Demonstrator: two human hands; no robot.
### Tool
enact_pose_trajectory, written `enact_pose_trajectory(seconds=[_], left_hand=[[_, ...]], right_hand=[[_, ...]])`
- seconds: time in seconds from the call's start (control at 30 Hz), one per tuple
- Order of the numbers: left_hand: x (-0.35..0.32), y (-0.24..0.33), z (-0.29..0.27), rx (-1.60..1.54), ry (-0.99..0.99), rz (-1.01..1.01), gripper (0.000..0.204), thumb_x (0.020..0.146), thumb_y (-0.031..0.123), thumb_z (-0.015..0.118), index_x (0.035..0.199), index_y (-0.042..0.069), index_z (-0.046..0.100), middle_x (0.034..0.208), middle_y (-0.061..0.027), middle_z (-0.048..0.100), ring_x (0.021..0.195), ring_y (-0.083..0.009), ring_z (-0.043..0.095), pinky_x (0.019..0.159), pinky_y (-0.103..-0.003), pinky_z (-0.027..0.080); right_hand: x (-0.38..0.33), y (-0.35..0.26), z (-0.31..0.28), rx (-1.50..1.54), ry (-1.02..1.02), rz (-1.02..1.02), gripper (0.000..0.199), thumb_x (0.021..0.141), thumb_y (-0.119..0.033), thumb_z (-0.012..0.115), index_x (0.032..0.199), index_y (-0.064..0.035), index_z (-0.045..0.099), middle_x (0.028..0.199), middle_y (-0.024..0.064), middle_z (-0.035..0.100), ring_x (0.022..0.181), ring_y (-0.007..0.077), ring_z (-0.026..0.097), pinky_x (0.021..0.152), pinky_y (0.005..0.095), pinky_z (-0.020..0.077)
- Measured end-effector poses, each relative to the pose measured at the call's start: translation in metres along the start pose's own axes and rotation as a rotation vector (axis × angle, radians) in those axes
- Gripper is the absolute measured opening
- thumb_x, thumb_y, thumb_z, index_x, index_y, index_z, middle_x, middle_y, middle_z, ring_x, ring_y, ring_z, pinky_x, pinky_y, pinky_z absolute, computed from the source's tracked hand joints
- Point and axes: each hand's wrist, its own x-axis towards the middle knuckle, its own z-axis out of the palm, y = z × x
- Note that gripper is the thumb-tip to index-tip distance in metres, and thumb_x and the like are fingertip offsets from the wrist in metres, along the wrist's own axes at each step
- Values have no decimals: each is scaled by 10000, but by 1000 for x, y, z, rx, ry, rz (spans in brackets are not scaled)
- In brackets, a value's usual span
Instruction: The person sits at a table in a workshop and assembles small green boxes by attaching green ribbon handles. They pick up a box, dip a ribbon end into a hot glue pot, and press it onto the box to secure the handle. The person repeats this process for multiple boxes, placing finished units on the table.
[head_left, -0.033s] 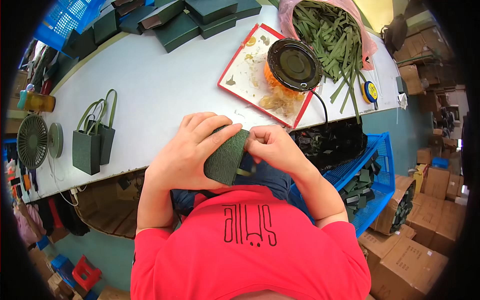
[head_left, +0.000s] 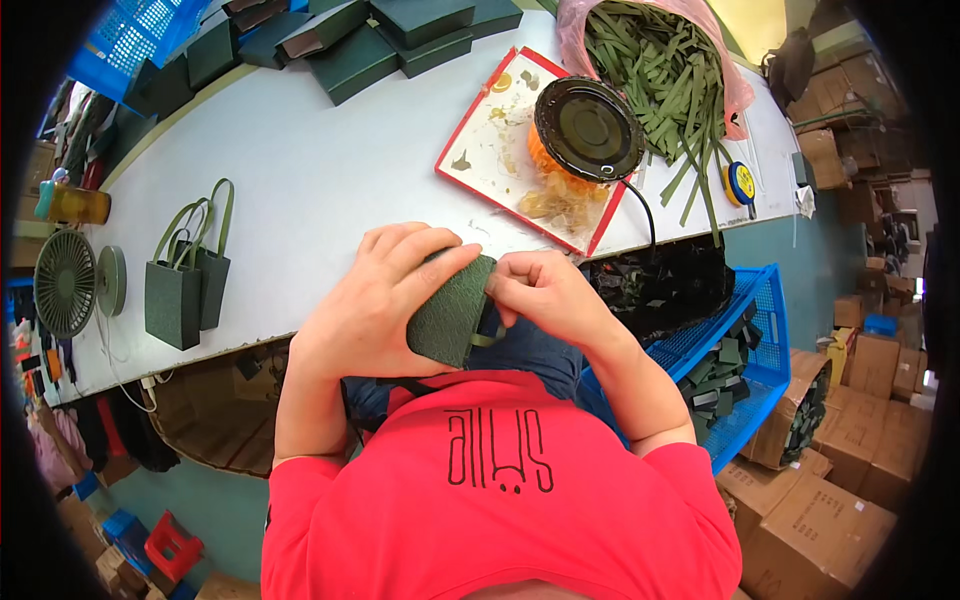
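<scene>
A small dark green textured box-like bag (head_left: 447, 318) is held just in front of my body, near the table's front edge. Around its left side and upper edge wraps my left hand (head_left: 380, 300), thumb below and fingers across the top. My right hand (head_left: 538, 290) is closed in a pinch at the bag's right edge; what lies between its fingertips is hidden. A short green ribbon end (head_left: 487, 340) sticks out at the bag's lower right. Two finished-looking green bags with ribbon handles (head_left: 174, 300) stand on the table to the left.
A black-topped pot (head_left: 588, 130) rests on a red-edged board (head_left: 478, 150), its cable hanging over the edge. Beyond are green ribbon strips (head_left: 650, 80) in a pink sack and stacked dark green boxes (head_left: 352, 65). A fan (head_left: 66, 283) stands left; a blue crate (head_left: 765, 330) sits right.
The bag and the fingers on it have shifted very slightly to the left. Both hands keep the same hold.
</scene>
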Motion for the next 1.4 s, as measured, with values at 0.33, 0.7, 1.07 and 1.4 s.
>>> enact_pose_trajectory(seconds=[0.33,0.7,1.07,1.4], left_hand=[[-3,-2,1,-86,17,-52,923,517,249,905,1350,62,553,1294,-122,531,1188,-348,515,1003,-464,425],[-5,-3,7,-78,13,-102,947,512,256,917,1360,59,544,1301,-126,526,1191,-348,511,1014,-457,426],[-7,-2,3,-117,38,-85,934,508,247,911,1346,47,553,1294,-132,530,1185,-350,515,1012,-449,432],[2,9,6,61,-18,28,920,510,248,899,1328,13,551,1279,-164,538,1154,-378,537,999,-469,435]], right_hand=[[-11,-1,13,-65,195,-163,344,1006,-267,611,984,55,731,808,46,718,778,58,626,687,247,510],[-4,14,-2,364,64,12,338,1021,-298,587,986,17,704,768,38,713,504,26,409,485,198,341],[-14,18,8,334,578,-381,172,952,-125,694,1018,34,702,876,50,722,792,57,648,733,205,514],[4,26,15,22,240,-245,232,906,-187,703,797,13,660,731,5,569,644,47,484,570,257,412]])
